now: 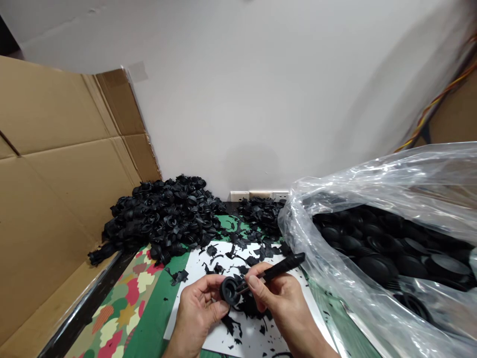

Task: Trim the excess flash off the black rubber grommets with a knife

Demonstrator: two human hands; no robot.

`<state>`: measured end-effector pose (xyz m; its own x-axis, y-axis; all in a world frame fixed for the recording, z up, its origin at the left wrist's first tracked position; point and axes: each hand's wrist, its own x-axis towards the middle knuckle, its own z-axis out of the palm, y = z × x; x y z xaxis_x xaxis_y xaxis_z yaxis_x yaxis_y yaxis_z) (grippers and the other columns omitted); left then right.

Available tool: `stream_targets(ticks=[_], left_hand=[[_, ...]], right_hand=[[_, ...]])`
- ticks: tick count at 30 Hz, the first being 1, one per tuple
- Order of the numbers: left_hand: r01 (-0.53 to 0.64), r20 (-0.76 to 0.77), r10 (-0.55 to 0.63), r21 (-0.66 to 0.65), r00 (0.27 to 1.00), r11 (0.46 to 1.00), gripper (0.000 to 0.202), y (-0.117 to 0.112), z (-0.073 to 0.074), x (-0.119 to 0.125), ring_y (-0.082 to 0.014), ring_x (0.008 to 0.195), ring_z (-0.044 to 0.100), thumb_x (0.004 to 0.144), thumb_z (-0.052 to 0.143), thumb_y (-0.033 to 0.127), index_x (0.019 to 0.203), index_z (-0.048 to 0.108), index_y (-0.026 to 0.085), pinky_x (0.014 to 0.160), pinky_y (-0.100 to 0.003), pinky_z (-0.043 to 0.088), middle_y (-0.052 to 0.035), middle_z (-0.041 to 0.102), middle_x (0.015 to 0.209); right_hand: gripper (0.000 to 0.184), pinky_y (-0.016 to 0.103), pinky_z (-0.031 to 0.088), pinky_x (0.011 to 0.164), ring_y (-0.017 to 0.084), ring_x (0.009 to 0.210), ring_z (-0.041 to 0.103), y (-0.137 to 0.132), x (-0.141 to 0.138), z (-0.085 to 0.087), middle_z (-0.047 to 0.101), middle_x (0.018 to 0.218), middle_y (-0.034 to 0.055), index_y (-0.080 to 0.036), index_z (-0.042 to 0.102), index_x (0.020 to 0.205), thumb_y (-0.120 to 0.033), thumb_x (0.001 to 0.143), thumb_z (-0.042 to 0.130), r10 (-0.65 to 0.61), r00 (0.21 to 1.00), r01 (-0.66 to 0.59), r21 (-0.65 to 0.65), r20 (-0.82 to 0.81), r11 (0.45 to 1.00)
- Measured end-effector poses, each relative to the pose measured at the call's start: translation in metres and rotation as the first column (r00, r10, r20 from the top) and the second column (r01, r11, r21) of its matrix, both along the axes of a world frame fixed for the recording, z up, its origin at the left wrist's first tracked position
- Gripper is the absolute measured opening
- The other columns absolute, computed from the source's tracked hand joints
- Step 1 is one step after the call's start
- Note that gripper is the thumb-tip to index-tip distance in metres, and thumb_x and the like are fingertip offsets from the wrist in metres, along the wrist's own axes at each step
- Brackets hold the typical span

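Note:
My left hand [200, 312] grips a round black rubber part [228, 291] with a hollow, stepped opening, held between thumb and fingers above a white board [182, 311]. In my right hand [276, 297] is a thin-tipped tool with a black wrapped handle [285, 265]; whether it is a knife or tweezers I cannot tell. Its metal tip meets the rim of the rubber part. Torn black rubber scraps [234, 325] lie scattered on the board below and around both hands.
A large heap of black rubber parts [164, 219] stands at the back left, beside a cardboard box [67, 124]. More black scraps [263, 214] lie near wall sockets [239, 196]. To the right, a clear plastic bag [301, 214] holds many black rubber parts [376, 268].

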<state>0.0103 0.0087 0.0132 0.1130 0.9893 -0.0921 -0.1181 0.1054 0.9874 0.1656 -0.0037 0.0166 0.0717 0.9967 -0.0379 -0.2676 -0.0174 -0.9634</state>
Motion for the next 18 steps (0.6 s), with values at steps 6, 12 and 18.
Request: stream_targets(ticks=[6,12,18], left_hand=[[0.029,0.002,-0.029,-0.034,1.000,0.999,0.030,0.002,-0.005,-0.004,-0.0186,0.072,0.062,0.054,0.077,0.017,0.084,0.072,0.014,0.065,-0.024,0.048,-0.0067,0.073,0.078],[0.047,-0.015,-0.048,-0.016,0.999,0.999,0.028,0.001,-0.004,-0.004,-0.0175,0.071,0.062,0.056,0.076,0.014,0.083,0.073,0.015,0.063,-0.023,0.049,-0.0056,0.073,0.078],[0.074,-0.017,-0.074,-0.021,0.997,0.997,0.029,0.002,-0.005,-0.003,-0.0187,0.069,0.063,0.055,0.078,0.017,0.084,0.074,0.015,0.061,-0.024,0.050,-0.0069,0.074,0.075]], right_hand=[[0.029,0.025,0.036,0.054,0.015,0.058,0.046,0.003,0.007,0.001,0.051,0.060,-0.0008,-0.018,0.055,0.062,-0.045,0.072,0.061,-0.083,0.996,0.083,0.030,0.013,0.996],[0.022,0.028,0.040,0.057,0.019,0.064,0.054,0.002,-0.002,-0.004,0.063,0.068,0.0028,-0.015,0.065,0.081,-0.033,0.068,0.062,0.037,0.986,-0.015,-0.138,0.160,0.990],[0.004,0.024,0.038,0.054,0.015,0.057,0.051,0.001,-0.018,-0.008,0.054,0.056,-0.0034,-0.017,0.060,0.067,-0.020,0.064,0.060,0.051,0.987,-0.030,-0.136,0.152,0.990]])
